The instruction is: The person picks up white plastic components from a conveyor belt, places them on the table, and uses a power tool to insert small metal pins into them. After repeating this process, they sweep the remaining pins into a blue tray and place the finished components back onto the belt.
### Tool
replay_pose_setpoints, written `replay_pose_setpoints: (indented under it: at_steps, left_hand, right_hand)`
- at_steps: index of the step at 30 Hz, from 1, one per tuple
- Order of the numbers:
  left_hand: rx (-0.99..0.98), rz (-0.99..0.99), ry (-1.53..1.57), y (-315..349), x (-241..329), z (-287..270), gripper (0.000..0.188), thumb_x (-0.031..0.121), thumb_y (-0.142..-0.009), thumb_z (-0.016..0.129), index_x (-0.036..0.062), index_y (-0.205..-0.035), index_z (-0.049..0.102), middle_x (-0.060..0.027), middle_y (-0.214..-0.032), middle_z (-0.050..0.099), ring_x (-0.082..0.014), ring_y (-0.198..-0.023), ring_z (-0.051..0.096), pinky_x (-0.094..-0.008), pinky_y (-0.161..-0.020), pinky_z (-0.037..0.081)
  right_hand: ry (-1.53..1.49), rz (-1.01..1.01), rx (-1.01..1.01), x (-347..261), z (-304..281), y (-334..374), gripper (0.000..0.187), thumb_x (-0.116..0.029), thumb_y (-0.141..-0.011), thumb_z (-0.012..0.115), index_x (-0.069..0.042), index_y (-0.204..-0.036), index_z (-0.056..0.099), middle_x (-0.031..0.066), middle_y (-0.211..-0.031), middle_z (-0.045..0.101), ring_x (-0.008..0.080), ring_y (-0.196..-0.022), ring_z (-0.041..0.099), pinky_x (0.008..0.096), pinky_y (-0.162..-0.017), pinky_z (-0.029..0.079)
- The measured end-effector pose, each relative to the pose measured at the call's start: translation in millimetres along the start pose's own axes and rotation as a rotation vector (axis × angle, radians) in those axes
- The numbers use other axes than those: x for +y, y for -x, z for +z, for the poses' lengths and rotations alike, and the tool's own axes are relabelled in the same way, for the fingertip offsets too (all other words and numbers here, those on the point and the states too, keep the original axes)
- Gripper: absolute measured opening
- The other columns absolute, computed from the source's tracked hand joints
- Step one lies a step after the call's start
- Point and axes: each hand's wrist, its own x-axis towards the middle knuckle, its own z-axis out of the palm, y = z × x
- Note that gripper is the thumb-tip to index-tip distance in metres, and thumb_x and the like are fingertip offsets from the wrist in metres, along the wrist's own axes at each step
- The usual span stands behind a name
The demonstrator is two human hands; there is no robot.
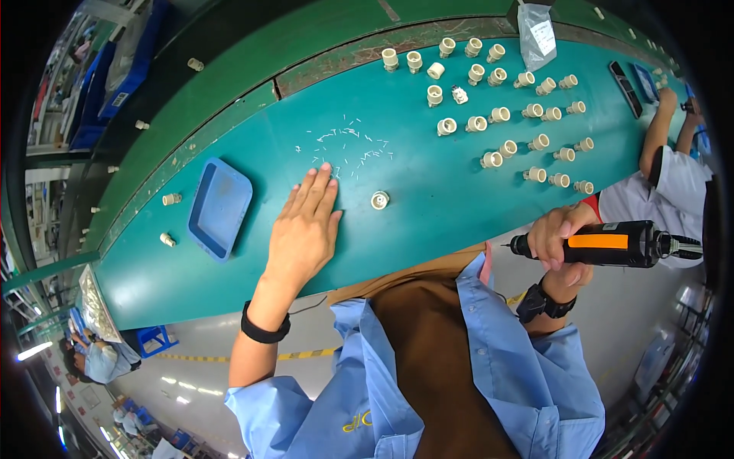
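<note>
The left hand point(303, 232) lies flat, fingers extended, dozens of white slivers point(349, 131) at its one o'clock, one socket point(380, 201) near two; the right hand point(549, 236) grips one black screwdriver point(600, 242), pointing to nine.

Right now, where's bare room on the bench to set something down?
Bare green tabletop: between the blue rectangular plastic tray and the left hand; also between the lone cream round fitting and the grouped cream cylindrical fittings to its right. Crowded: that group, and beyond the left hand's fingers, where small white slivers lie scattered.
</note>
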Motion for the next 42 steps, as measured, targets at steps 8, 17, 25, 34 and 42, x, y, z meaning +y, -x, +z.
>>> replay_pose_setpoints:
  at_steps: [8, 17, 25, 34, 42]
  left_hand:
    - [0.080, -0.187, -0.144, 2, -6, 0, 0.041, 0.016, -0.083, 0.056, -0.0039, -0.119, 0.050, -0.0203, -0.134, 0.040, -0.0352, -0.124, 0.039, -0.0455, -0.101, 0.034]
    - [0.151, -0.086, 0.238, -55, 12, -7, 0.022, 0.007, -0.077, 0.062, -0.0019, -0.098, 0.061, -0.0147, -0.100, 0.058, -0.0319, -0.095, 0.056, -0.0409, -0.085, 0.044]
    - [0.105, -0.301, 0.463, -37, 10, -24, 0.021, 0.001, -0.076, 0.061, 0.0008, -0.096, 0.062, -0.0138, -0.095, 0.059, -0.0323, -0.087, 0.057, -0.0401, -0.078, 0.046]
    - [0.261, -0.130, 0.507, -42, 8, 0, 0.041, -0.002, -0.081, 0.052, 0.0017, -0.121, 0.047, -0.0177, -0.114, 0.056, -0.0349, -0.111, 0.050, -0.0396, -0.093, 0.042]
    - [0.245, -0.011, 0.340, -66, -11, 10, 0.038, 0.000, -0.080, 0.055, 0.0022, -0.118, 0.050, -0.0168, -0.109, 0.059, -0.0327, -0.104, 0.055, -0.0404, -0.092, 0.044]
  right_hand:
    - [0.014, 0.022, 0.015, 3, 5, -2, 0.052, -0.031, -0.070, 0.077, -0.006, -0.102, 0.045, -0.0029, -0.058, 0.048, 0.0081, -0.044, 0.047, 0.0222, -0.045, 0.036]
    - [-0.003, 0.000, -0.028, -1, 7, -4, 0.049, -0.028, -0.071, 0.077, -0.007, -0.103, 0.046, -0.0029, -0.059, 0.049, 0.0089, -0.047, 0.049, 0.0224, -0.046, 0.038]
    - [0.008, -0.185, 0.025, 7, 39, -41, 0.051, -0.021, -0.070, 0.078, -0.004, -0.107, 0.047, -0.0008, -0.060, 0.046, 0.0091, -0.047, 0.044, 0.0232, -0.045, 0.035]
    - [0.038, -0.247, 0.114, 34, 64, -111, 0.041, -0.016, -0.080, 0.062, -0.005, -0.115, 0.044, -0.0008, -0.060, 0.042, 0.0104, -0.047, 0.041, 0.0263, -0.047, 0.038]
    - [0.246, -0.281, 0.185, 79, 67, -155, 0.038, -0.025, -0.089, 0.049, -0.012, -0.124, 0.044, -0.0027, -0.070, 0.043, 0.0101, -0.058, 0.042, 0.0303, -0.060, 0.039]
